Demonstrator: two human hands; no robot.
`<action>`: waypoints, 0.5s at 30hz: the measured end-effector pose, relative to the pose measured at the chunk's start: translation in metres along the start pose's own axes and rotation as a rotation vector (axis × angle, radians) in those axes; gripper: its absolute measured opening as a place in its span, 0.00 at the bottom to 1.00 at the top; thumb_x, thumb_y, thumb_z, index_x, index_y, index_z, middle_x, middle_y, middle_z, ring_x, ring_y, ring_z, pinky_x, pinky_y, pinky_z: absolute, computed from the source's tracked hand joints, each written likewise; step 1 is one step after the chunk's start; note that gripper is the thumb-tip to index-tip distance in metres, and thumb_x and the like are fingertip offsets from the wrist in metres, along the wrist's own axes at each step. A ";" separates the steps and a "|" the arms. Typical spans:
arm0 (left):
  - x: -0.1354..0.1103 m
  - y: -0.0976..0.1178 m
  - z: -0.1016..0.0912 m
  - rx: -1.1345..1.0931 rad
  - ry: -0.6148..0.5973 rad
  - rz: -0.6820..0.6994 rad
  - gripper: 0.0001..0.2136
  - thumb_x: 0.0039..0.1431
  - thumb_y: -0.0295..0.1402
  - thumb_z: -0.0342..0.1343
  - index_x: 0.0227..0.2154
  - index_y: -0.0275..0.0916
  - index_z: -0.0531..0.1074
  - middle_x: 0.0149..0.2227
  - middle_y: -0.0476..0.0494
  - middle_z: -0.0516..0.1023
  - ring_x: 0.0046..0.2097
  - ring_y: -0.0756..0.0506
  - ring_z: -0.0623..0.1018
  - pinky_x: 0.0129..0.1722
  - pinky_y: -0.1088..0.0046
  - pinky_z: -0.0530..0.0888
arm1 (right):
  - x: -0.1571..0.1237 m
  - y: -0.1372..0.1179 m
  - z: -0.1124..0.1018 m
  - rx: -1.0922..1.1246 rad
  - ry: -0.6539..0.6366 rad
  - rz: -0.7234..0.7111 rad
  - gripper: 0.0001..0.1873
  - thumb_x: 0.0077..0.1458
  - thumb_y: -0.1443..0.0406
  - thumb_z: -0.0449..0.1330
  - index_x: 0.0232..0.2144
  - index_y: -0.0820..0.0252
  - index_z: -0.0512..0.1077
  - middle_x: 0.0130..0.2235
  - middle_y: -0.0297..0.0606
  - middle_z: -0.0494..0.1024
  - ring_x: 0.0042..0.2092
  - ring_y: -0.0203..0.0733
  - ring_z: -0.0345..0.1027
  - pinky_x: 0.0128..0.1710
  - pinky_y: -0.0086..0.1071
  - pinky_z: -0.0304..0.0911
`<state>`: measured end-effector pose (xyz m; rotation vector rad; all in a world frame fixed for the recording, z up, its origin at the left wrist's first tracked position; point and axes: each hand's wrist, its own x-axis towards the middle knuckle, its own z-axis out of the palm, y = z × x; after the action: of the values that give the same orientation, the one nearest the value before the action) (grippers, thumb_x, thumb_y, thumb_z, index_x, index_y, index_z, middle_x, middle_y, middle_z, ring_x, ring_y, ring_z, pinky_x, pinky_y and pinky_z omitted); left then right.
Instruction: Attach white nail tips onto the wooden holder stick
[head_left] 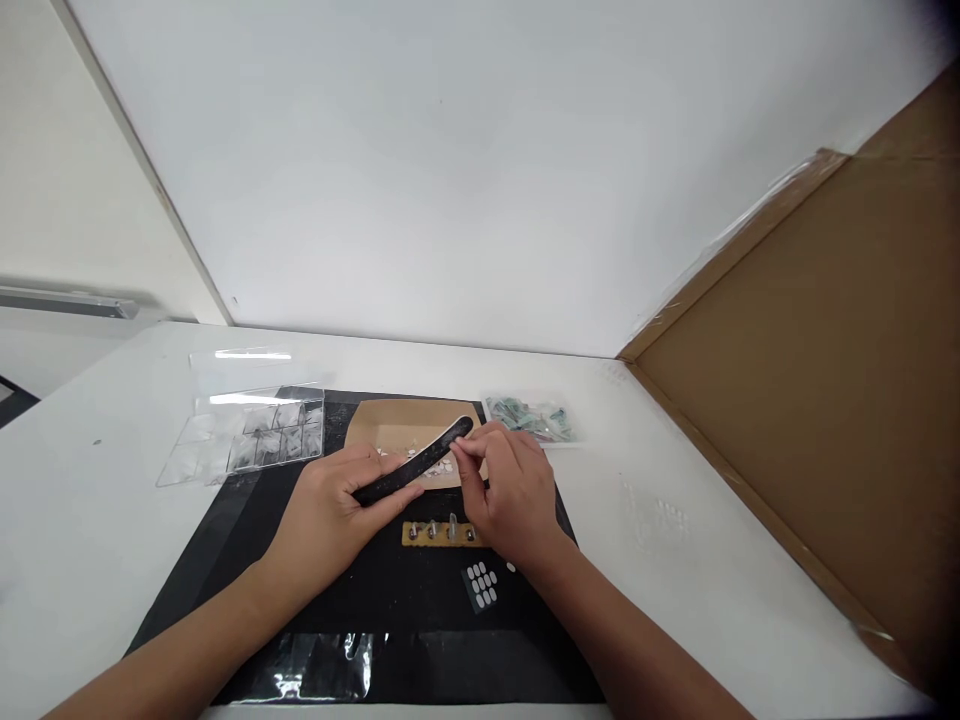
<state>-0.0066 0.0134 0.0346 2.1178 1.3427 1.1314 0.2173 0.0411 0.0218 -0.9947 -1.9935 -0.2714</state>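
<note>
My left hand [330,503] is closed around the lower end of a black, slightly curved nail file [416,470], which slants up to the right. Near the file's upper end, my right hand [517,490] has thumb and forefinger pinched together against it. Whatever sits in that pinch is too small or hidden to make out. Below the hands lies a yellowish strip [441,541] with several small metal holders; one carries a clear upright nail tip [452,524]. Behind the file stands a tan paper tray [375,425] with small pale bits in it.
A dark card [474,598] with several white ovals lies on the black mat [405,620]; one loose oval [511,567] is beside it. At left stands an open clear compartment box [259,440]. A clear container [536,418] of greenish pieces is behind my right hand. Cardboard [810,380] borders the right.
</note>
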 end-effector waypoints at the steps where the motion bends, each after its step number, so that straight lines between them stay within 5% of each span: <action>1: 0.000 0.001 0.000 0.012 -0.004 0.006 0.08 0.65 0.38 0.67 0.44 0.44 0.85 0.30 0.51 0.81 0.32 0.48 0.79 0.34 0.74 0.75 | 0.000 0.000 0.000 -0.015 0.021 0.013 0.08 0.69 0.70 0.60 0.37 0.56 0.65 0.33 0.37 0.77 0.34 0.42 0.72 0.36 0.38 0.60; 9: -0.003 0.000 0.001 0.041 0.004 0.091 0.08 0.69 0.37 0.63 0.44 0.40 0.83 0.31 0.48 0.79 0.33 0.48 0.78 0.35 0.73 0.74 | 0.001 -0.001 0.000 0.005 0.043 0.066 0.08 0.70 0.69 0.59 0.37 0.55 0.65 0.32 0.35 0.75 0.33 0.41 0.71 0.37 0.38 0.59; 15: -0.004 -0.003 0.004 0.104 0.068 0.157 0.09 0.70 0.33 0.61 0.48 0.40 0.83 0.31 0.48 0.78 0.33 0.49 0.78 0.34 0.74 0.74 | 0.001 -0.006 0.000 0.036 -0.072 0.015 0.09 0.70 0.69 0.58 0.36 0.55 0.63 0.32 0.34 0.75 0.34 0.41 0.71 0.37 0.39 0.58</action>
<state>-0.0064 0.0119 0.0286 2.3132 1.3097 1.2304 0.2126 0.0378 0.0237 -1.0084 -2.0483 -0.1930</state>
